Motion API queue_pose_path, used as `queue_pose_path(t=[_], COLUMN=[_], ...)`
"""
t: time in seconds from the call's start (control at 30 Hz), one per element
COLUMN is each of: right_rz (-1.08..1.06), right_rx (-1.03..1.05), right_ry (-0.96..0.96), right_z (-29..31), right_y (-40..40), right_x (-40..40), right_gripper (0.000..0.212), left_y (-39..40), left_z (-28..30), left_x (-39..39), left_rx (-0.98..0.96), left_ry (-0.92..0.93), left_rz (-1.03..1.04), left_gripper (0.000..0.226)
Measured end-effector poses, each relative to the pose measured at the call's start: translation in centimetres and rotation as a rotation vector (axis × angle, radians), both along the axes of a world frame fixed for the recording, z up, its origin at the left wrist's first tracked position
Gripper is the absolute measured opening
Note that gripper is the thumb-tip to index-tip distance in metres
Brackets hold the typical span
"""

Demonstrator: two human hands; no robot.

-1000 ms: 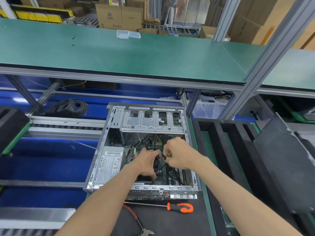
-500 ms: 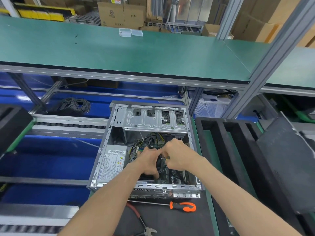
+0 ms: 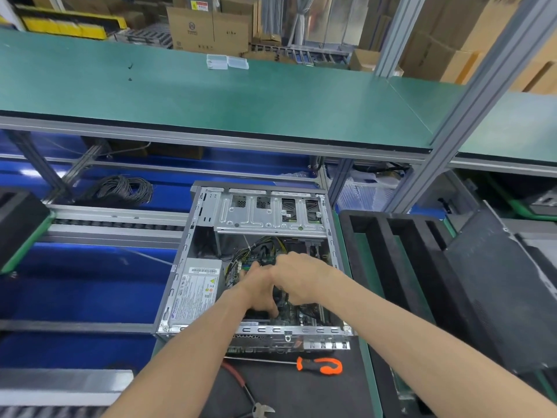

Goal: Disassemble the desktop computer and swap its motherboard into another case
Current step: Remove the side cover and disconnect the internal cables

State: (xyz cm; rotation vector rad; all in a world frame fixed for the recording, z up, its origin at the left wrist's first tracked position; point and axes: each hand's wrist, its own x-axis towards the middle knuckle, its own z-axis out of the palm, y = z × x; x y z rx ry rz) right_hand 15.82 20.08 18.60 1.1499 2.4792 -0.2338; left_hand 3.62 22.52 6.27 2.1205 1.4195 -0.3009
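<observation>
An open grey desktop case lies flat on the bench. It holds a silver power supply at the left, a drive cage at the far end and the motherboard on its floor. Both hands are inside, close together over the board. My left hand spans the black CPU cooler, thumb on its near side. My right hand overlaps it, fingers curled where yellow and black cables run down; I take it to pinch a cable plug, which is hidden.
An orange-handled screwdriver and red-handled cutters lie on the black mat before the case. A slotted black foam tray and a dark side panel stand to the right. A cable coil lies far left under the green shelf.
My right hand has moved left and now lies against and over the left hand. The left hand has stayed on the cooler.
</observation>
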Motion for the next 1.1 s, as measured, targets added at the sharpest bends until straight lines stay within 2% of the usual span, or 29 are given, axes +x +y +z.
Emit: queue_pose_path(t=[0.07,0.23,0.37,0.5,0.6,0.7,0.73,0.8,0.87,0.97,1.1], right_rz=[-0.101,-0.268,-0.307,-0.297,-0.202,-0.010,0.022,-0.024,-0.183,-0.298,-0.075], right_rx=[-0.007,0.015,0.106,0.299,0.214,0.110,0.093,0.107,0.160,0.144,0.044], right_ry=[0.055,0.249,0.387,0.221,0.220,0.207,0.216,0.233,0.228,0.196,0.112], right_z=[-0.3,-1.8,-2.9,-3.1,-2.8,-2.1,-1.8,-1.5,-1.5,-1.7,-1.6], right_y=[0.3,0.0,-1.3,-1.6,-1.7,-1.9,-1.8,-1.3,-0.9,-1.3,-2.3], right_x=[0.8,1.5,2.0,2.1,1.6,1.2,1.3,1.6,2.4,2.3,1.2], right_gripper=[0.030,0.005,0.016,0.029,0.018,0.016,0.019,0.029,0.038,0.023,0.012], left_y=[0.0,0.1,0.3,0.3,0.2,0.1,0.0,0.0,0.1,0.1,0.2], left_z=[0.0,-0.1,-0.5,-0.7,-0.6,0.0,0.1,0.1,-0.1,-0.4,-0.4], left_x=[-0.2,-0.4,-0.3,-0.3,-0.2,-0.1,0.0,0.0,-0.1,-0.3,-0.1], left_rx=[0.021,0.014,0.014,-0.009,-0.011,0.001,0.008,0.010,0.005,0.018,0.013], left_ry=[-0.067,-0.094,-0.091,-0.087,-0.070,0.036,0.046,0.013,-0.043,-0.066,0.002], left_rz=[0.019,0.023,0.009,0.025,0.036,-0.055,-0.060,-0.017,0.012,0.006,-0.019], left_gripper=[0.084,0.086,0.085,0.100,0.086,0.062,0.060,0.073,0.093,0.100,0.075])
